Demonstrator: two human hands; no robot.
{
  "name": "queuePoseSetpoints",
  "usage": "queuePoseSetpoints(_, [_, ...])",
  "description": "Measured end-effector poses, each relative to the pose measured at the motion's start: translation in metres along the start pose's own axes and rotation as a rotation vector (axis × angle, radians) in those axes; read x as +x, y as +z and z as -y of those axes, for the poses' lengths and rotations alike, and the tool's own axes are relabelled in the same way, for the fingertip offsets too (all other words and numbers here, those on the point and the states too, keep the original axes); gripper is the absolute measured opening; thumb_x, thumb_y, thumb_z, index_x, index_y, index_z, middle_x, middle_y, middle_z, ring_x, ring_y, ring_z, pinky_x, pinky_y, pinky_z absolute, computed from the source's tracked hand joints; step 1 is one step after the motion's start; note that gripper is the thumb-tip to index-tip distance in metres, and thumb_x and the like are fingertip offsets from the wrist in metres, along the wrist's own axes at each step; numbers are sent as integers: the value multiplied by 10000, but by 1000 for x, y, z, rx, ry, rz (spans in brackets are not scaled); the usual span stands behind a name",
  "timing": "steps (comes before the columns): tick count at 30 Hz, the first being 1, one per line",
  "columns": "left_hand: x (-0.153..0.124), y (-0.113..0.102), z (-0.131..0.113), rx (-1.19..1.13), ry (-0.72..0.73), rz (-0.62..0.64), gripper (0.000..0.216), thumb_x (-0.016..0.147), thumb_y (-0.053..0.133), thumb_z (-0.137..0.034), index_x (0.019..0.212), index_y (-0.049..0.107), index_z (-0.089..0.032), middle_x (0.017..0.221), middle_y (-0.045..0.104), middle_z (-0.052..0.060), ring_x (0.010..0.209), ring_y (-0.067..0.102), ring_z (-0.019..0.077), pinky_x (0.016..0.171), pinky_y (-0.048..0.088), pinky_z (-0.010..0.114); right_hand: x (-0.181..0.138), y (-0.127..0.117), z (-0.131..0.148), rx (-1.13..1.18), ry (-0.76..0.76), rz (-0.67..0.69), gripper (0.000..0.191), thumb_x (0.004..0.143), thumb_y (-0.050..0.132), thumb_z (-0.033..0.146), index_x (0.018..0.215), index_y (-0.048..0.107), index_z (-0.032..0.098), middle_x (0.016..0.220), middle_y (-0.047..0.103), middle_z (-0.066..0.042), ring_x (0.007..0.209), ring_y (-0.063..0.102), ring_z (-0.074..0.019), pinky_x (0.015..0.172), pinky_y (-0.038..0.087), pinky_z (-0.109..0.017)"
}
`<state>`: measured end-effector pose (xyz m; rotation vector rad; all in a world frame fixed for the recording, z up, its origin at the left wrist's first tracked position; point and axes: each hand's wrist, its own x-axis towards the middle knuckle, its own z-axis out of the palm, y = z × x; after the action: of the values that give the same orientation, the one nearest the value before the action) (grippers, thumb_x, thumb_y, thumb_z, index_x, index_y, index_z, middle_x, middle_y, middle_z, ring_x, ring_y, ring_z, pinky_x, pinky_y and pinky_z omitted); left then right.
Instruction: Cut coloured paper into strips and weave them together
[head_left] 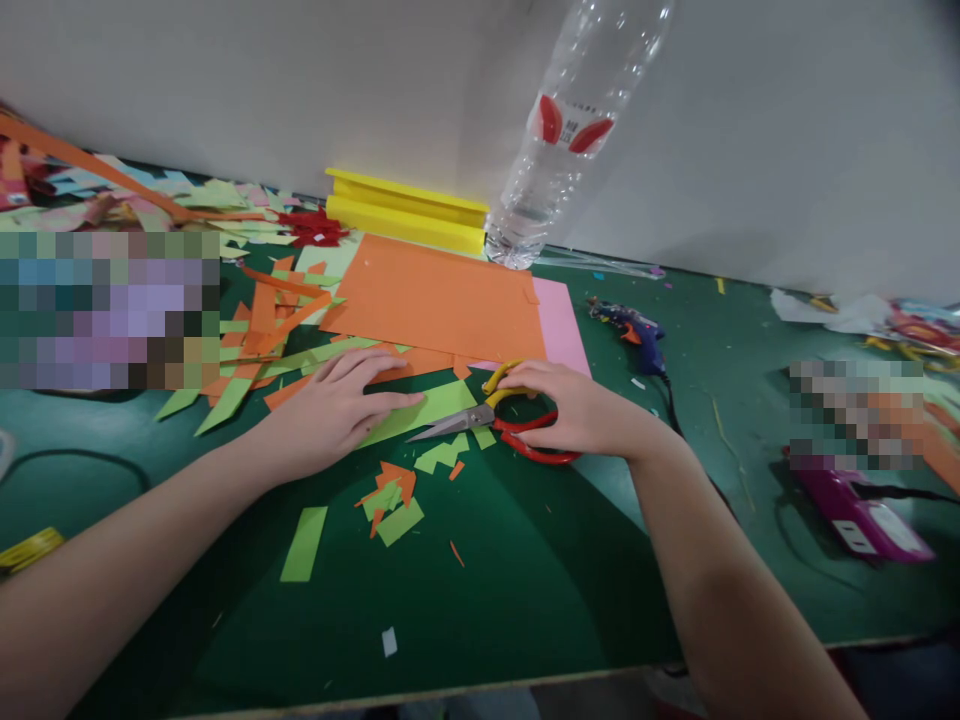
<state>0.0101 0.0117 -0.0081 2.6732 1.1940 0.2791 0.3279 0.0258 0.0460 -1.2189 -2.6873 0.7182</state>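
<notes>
My right hand [577, 408] has its fingers around the handles of a pair of scissors [480, 415], one handle yellow and one red. The blades point left and look nearly closed, lying by the lower edge of a light green paper strip [442, 402]. My left hand [337, 405] rests palm down over the left part of that strip, fingers stretched and apart, covering some of it. Orange sheets [442, 295] lie just beyond both hands, over a pink sheet [564, 320]. Small green and orange scraps [394, 500] are scattered below the blades.
A clear plastic bottle [562, 140] and a folded yellow piece [409, 212] stand near the wall. Right of the sheets lies a blue glue gun [634, 330] with a cord. A magenta device [862, 510] is farther right. Cut strips [259, 330] pile up on the left.
</notes>
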Motion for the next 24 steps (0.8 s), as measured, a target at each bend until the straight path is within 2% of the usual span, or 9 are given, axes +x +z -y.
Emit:
queuePoseSetpoints(17, [0,-2,-2,5,-20,7,433,1001,291,-264,1294,557,-439,1457,411,-11,1367,337,276,1072,351,538,1,1,4,63,4,42,365,762,616,209,1125,631,242,1221,625,-58,1105,595,-225,974,466,-372])
queuePoseSetpoints(24, [-1,2,-1,37,10,-62,430,1005,288,-262,1318,548,-403,1422,429,27,1341,357,266,1077,352,504,-2,-2,2,95,34,36,387,718,628,197,1101,615,255,1197,629,-46,1106,594,-228,963,467,-372])
